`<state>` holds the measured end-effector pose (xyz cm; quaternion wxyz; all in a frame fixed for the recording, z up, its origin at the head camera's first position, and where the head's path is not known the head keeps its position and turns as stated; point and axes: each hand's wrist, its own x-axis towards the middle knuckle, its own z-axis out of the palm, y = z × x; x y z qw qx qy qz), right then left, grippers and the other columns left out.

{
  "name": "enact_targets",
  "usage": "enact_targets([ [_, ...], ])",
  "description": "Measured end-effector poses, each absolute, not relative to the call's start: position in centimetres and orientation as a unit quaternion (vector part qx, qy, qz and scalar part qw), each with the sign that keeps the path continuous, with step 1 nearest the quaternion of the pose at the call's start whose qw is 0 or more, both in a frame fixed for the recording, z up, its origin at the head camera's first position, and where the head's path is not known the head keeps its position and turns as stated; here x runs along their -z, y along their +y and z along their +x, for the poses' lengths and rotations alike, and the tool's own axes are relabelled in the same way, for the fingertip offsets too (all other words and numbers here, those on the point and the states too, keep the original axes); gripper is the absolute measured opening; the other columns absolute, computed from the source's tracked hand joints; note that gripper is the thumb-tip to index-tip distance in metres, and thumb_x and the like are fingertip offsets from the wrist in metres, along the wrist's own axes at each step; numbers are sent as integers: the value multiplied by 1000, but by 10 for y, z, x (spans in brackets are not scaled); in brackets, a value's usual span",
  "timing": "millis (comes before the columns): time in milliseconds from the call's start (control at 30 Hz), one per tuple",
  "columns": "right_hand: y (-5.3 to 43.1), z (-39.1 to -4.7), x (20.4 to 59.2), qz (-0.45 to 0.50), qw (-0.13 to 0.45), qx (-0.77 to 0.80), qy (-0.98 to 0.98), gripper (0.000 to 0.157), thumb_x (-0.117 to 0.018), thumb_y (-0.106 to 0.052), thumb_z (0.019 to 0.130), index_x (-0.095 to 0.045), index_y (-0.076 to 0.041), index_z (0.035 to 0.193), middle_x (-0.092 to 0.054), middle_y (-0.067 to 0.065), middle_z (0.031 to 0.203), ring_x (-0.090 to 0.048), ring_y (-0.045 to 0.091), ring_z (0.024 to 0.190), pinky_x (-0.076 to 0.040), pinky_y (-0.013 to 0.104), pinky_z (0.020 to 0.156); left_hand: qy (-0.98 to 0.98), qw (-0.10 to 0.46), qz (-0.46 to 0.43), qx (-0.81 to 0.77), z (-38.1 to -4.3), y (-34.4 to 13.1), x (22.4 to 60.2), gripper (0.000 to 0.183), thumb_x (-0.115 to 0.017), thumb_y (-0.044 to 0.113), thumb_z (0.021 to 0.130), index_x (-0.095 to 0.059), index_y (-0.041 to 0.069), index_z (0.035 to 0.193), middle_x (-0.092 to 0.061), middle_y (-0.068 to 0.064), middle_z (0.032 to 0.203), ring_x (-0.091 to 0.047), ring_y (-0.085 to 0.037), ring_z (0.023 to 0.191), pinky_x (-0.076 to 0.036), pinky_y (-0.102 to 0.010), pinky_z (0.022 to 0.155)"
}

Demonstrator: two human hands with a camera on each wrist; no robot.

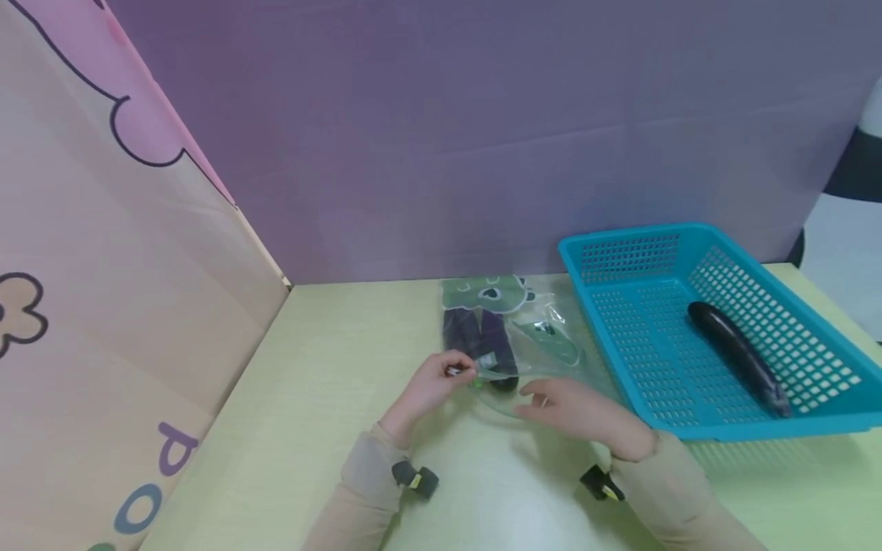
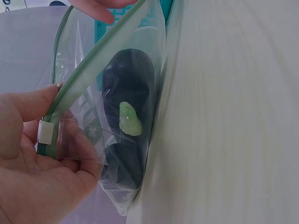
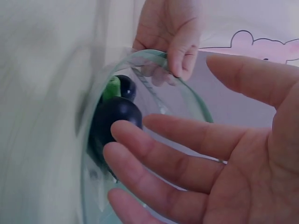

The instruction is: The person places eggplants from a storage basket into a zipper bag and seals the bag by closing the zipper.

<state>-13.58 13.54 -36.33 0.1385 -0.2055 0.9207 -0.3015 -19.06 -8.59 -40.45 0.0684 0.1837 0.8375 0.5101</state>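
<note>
A clear zip bag (image 1: 544, 340) with green printed pictures lies on the table, its mouth toward me and spread apart. Inside are dark purple eggplants (image 1: 498, 344), and a green stem end (image 2: 129, 120) shows through the plastic. My left hand (image 1: 434, 383) pinches the bag's green-edged rim beside the white slider (image 2: 46, 132). On the other side of the mouth is my right hand (image 1: 579, 413), fingers spread and slightly bent, holding nothing. In the right wrist view, the rounded eggplant ends (image 3: 117, 116) sit within the opening behind those fingers.
A blue perforated basket (image 1: 623, 360) stands to the right of the bag, with one long eggplant (image 1: 737, 356) lying in it. A purple cloth backdrop (image 1: 441, 153) rises behind the pale table (image 1: 331, 360), and a printed panel (image 1: 124, 275) stands at left.
</note>
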Motion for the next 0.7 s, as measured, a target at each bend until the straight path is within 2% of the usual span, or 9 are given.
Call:
enact_targets([
  [433,147,-133,346,-209,124,333,911,51,-54,-37,91,-54,3,123,-68,8,99,-64,20,88,-53,34,75,839,69,187,-506,-192,-86,405,12,-59,8,87,-66,0,94,-65,-15,94,-53,-8,78,-46,-21,70],
  [700,153,-131,336,-221,100,334,911,47,-53,-36,92,-56,1,121,-68,8,99,-64,20,89,-53,33,73,845,70,184,-498,-191,-86,407,12,-59,9,87,-66,1,95,-66,-14,95,-53,-8,77,-46,-22,70],
])
